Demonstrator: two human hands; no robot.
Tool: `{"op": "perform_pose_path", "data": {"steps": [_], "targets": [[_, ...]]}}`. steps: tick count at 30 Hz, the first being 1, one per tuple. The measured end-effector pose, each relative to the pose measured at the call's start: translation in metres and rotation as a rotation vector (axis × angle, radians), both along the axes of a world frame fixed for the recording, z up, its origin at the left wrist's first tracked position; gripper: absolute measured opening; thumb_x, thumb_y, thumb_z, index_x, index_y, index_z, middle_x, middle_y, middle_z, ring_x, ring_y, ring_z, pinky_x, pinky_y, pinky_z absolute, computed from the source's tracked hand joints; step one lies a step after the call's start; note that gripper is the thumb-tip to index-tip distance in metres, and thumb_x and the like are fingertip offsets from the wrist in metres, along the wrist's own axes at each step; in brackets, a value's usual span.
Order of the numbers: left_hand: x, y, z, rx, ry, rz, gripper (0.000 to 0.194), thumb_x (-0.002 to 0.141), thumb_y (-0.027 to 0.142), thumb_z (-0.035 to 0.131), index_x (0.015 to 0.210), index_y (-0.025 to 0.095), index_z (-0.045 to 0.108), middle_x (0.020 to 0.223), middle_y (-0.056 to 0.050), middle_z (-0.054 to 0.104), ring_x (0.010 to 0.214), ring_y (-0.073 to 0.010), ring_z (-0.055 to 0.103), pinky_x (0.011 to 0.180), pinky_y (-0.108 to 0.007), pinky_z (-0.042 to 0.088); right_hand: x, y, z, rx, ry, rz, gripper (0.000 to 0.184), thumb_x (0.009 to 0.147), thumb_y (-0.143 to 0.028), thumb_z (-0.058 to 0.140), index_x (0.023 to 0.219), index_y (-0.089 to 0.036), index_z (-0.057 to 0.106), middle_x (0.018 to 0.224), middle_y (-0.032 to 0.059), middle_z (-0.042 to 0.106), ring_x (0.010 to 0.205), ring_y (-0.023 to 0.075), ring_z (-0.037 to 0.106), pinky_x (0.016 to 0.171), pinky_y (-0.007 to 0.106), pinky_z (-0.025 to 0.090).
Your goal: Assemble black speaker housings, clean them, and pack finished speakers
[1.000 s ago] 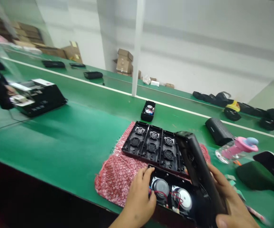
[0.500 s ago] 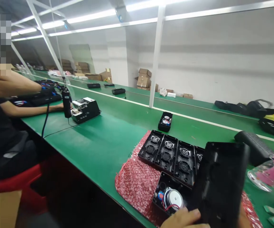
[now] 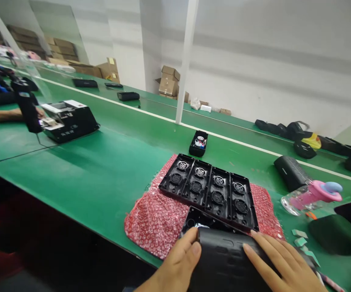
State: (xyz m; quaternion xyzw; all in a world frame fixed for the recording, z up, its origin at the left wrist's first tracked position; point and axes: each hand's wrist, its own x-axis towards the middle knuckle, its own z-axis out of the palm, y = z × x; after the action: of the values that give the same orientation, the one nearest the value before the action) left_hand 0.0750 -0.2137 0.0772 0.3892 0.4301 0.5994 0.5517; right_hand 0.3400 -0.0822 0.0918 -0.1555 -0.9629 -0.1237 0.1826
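Note:
A black plastic speaker housing shell point(image 3: 224, 259) is between my hands at the bottom of the view. My left hand point(image 3: 180, 259) grips its left end, thumb and fingers closed at the corner. Across its top and right side lies my right hand point(image 3: 285, 261), fingers extended and pressing on the shell. Just behind it, mostly covered, is an open black housing point(image 3: 204, 217); only its back edge and a bit of the part inside show. Farther back, black housing panels with round grilles point(image 3: 208, 184) lie side by side on red bubble wrap point(image 3: 159, 223).
A small open speaker box point(image 3: 198, 142) stands behind the panels. Right of them are a dark speaker point(image 3: 291, 172), a clear bottle with pink lid point(image 3: 312, 196) and green-white pieces point(image 3: 300, 239). At left are a black machine point(image 3: 69, 121), a hanging screwdriver point(image 3: 26, 105) and a co-worker's arm point(image 3: 5, 116).
The shell, upright and showing its hollow inside before, is now tipped down with its outer face up, hiding most of the open housing. My view has turned right; both hands show more fully.

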Motion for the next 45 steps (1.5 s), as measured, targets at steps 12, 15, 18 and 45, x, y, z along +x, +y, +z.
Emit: {"op": "perform_pose_path", "data": {"steps": [12,15,18,45], "targets": [[-0.064,-0.002,-0.048,0.006,0.711,0.048,0.116,0.068,0.085,0.058,0.156,0.020,0.020,0.163,-0.015,0.024,0.150,-0.0326,0.023,0.124,-0.049,0.017,-0.065,-0.008,0.007,-0.535,-0.386,-0.275,0.101,0.061,-0.050,0.086,0.150,-0.039,0.038,0.152,0.0210,0.042,0.130,0.0495,0.048,0.099,0.068,0.046],[-0.058,0.004,-0.052,-0.030,0.711,0.027,0.119,0.066,0.087,0.057,0.156,0.017,0.020,0.162,-0.017,0.024,0.150,-0.0328,0.024,0.124,-0.049,0.018,-0.069,-0.009,0.008,-0.589,-0.435,-0.317,0.099,0.064,-0.051,0.085,0.150,-0.041,0.035,0.155,0.0190,0.039,0.134,0.0487,0.045,0.103,0.068,0.042],[-0.054,0.008,-0.056,-0.039,0.702,0.011,0.116,0.068,0.085,0.059,0.155,0.017,0.024,0.161,-0.017,0.028,0.148,-0.0328,0.027,0.123,-0.051,0.020,-0.066,-0.008,0.010,-0.612,-0.455,-0.336,0.098,0.065,-0.052,0.084,0.150,-0.041,0.035,0.157,0.0183,0.035,0.136,0.0480,0.042,0.105,0.068,0.039],[-0.055,0.011,-0.079,0.091,0.771,0.119,0.107,0.065,0.079,0.066,0.151,0.022,0.036,0.153,-0.016,0.044,0.141,-0.0306,0.043,0.117,-0.047,0.033,-0.063,-0.009,0.014,-0.548,-0.391,-0.233,0.100,0.064,-0.047,0.089,0.150,-0.038,0.039,0.150,0.0230,0.041,0.135,0.0443,0.045,0.103,0.065,0.042]]}}
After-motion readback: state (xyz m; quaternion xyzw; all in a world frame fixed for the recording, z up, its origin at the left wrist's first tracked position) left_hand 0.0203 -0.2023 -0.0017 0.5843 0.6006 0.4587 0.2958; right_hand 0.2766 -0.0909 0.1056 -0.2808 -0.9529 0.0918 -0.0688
